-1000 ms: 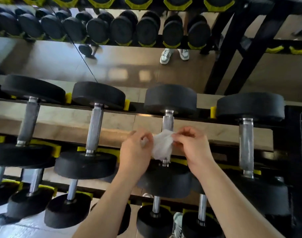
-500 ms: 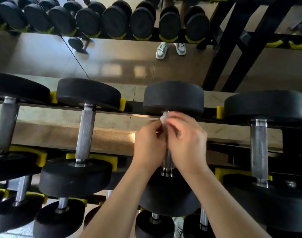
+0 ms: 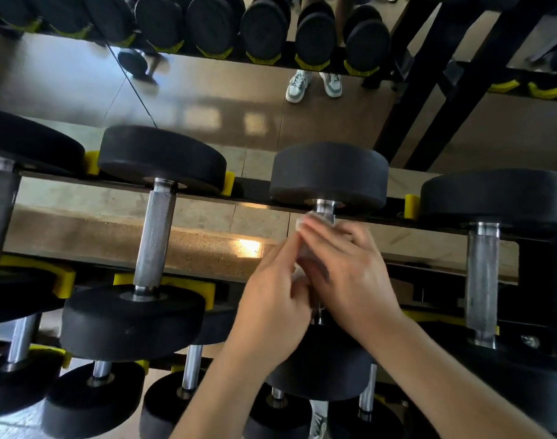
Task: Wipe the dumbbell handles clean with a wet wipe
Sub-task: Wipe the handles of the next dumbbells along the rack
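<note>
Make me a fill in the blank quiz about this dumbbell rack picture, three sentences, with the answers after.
1. The left hand and the right hand grip the same dumbbell by its ____.
2. The wet wipe showing at the right hand's fingertips is ____ in colour.
3. The dumbbell's heads are black, while the rack cradles are ____.
Missing words: handle; white; yellow.

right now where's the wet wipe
Head view, right of centre: the wet wipe is on the dumbbell handle, held between the left hand and right hand.
</note>
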The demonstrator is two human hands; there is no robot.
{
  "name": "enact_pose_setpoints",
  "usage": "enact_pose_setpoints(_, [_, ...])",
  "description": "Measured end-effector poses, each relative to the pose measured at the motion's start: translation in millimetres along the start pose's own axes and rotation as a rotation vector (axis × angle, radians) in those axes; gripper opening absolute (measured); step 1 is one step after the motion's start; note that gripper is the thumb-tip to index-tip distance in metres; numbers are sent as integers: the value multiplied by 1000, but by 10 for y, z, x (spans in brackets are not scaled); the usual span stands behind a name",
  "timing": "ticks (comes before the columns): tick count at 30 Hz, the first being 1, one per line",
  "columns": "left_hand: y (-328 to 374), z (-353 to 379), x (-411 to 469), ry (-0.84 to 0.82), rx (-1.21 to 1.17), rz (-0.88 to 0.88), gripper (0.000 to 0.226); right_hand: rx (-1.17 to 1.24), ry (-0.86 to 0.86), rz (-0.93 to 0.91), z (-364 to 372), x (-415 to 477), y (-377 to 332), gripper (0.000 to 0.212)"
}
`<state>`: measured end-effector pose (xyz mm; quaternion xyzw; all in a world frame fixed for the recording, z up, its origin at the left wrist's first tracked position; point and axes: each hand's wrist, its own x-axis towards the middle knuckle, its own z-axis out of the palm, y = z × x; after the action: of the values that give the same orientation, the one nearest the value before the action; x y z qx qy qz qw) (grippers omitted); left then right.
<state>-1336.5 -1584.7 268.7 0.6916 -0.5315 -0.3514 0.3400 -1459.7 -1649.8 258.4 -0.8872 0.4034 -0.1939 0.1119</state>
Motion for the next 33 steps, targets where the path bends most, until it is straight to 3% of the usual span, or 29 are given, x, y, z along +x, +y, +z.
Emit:
enact_pose_setpoints(2, [-10, 17, -185, 58, 83, -25, 55, -27, -26, -123, -47, 113, 95, 32])
enact_pose_setpoints(6, [-20, 119, -534, 134, 147, 39, 29, 18, 25, -80, -124, 192, 168, 32])
enact_pose_setpoints(10, [-67, 204, -655, 202, 173, 78, 32, 128, -369, -356, -168, -48, 97, 24])
enact_pose_setpoints(12, [-83, 234, -658, 236, 170, 93, 32, 44, -351, -435, -199, 112, 217, 25])
enact_pose_setpoints(15, [-104, 311, -651, 315, 181, 117, 32, -46, -100, -403, -172, 390, 386, 32])
enact_pose_setpoints(18, [-124, 365, -645, 378, 161, 99, 31, 18, -247, -462, -172, 87, 303, 31])
enact_pose_setpoints(21, [-115, 381, -651, 414, 74, -71, 41, 64, -356, -588, -210, 72, 353, 29])
enact_pose_setpoints(24, [-114, 408, -704, 395, -15, -221, 66, 77, -99, -426, -171, 374, 446, 28])
enact_pose_setpoints(26, [-92, 401, -722, 373, -3, -245, 77, 105, -128, -351, -130, 243, 371, 26])
enact_pose_setpoints(29, [-68, 366, -710, 336, 8, -250, 82, 161, -329, -458, -189, 60, 291, 25])
enact_pose_setpoints(33, [-52, 327, -714, 236, 19, -280, 83, 125, -75, -303, -212, 333, 381, 33])
